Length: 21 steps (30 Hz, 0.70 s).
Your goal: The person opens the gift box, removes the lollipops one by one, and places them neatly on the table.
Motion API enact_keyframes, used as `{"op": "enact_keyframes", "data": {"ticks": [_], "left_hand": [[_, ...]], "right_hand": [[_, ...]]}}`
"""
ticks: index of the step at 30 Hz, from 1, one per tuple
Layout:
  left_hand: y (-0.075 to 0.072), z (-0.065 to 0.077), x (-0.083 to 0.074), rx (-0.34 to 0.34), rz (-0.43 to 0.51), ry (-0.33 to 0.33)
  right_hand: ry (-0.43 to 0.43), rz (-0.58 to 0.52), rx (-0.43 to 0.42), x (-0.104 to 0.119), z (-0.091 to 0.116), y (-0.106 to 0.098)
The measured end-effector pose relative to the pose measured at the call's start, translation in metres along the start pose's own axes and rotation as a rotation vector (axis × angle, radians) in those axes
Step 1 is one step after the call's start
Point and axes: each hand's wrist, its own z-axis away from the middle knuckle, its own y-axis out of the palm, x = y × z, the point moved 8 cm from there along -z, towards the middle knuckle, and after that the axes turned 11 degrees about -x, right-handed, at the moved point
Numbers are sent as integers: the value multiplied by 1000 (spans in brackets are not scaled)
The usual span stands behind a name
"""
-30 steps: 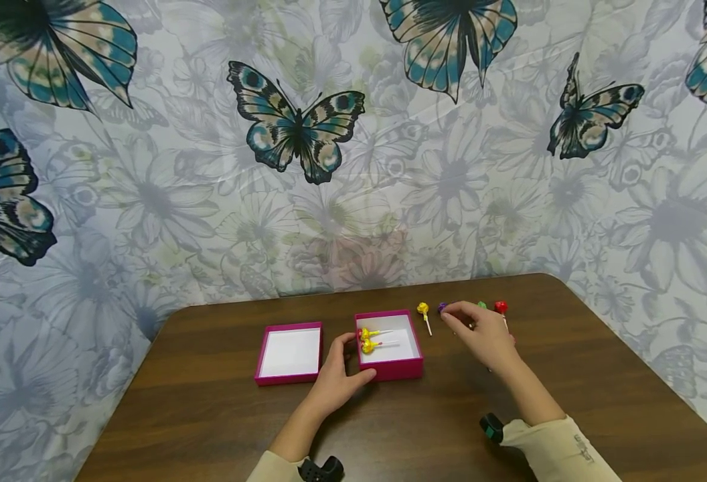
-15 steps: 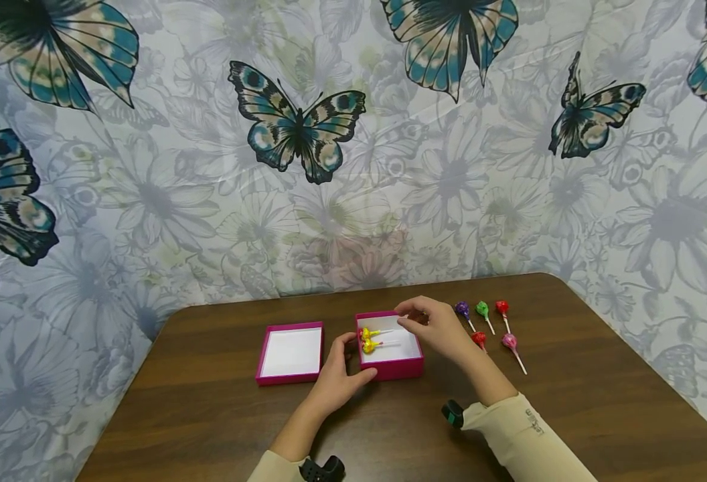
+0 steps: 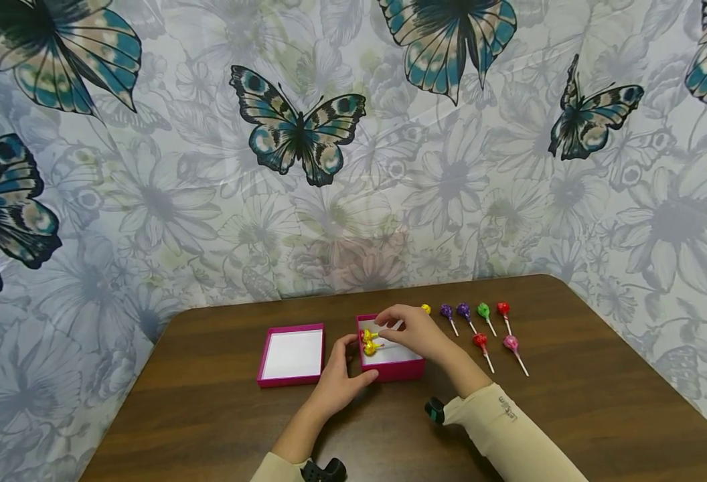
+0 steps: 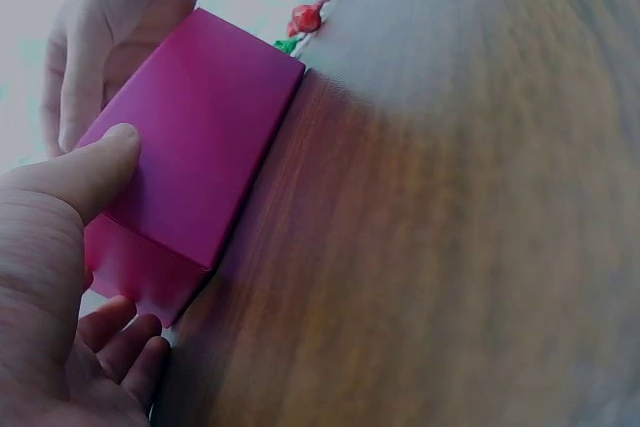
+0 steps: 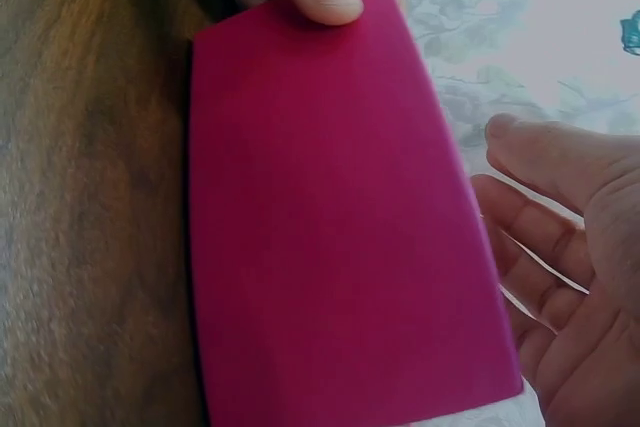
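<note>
A magenta box with a white inside stands uncovered on the table, two yellow lollipops lying at its left end. My left hand holds the box at its near left corner, thumb on the front wall and fingers along the left side. Over the box reaches my right hand, its fingertips by the stick of the farther yellow lollipop. In the right wrist view the box wall hides whatever lies behind it, and the right hand's thumb and fingers are bent but apart, with nothing seen between them.
The magenta lid, white inside up, lies left of the box. Right of it are lollipops in two rows: yellow, purple, green, red and pink among them. A butterfly-print cloth hangs behind the table.
My right hand has moved left from the purple lollipops to over the box, uncovering the right-hand rows. The left hand and box have stayed in place.
</note>
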Motion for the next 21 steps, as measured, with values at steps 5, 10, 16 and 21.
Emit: {"op": "enact_keyframes", "data": {"ticks": [5, 10, 16, 21], "left_hand": [[1, 1, -1, 3, -9, 1], [2, 2, -1, 6, -11, 10], [0, 1, -1, -2, -14, 13], [-2, 1, -2, -11, -2, 18]], "right_hand": [[0, 1, 31, -3, 2, 8], [-11, 47, 42, -3, 2, 15], [-24, 107, 34, -1, -1, 23], [-13, 183, 33, -3, -3, 30]]}}
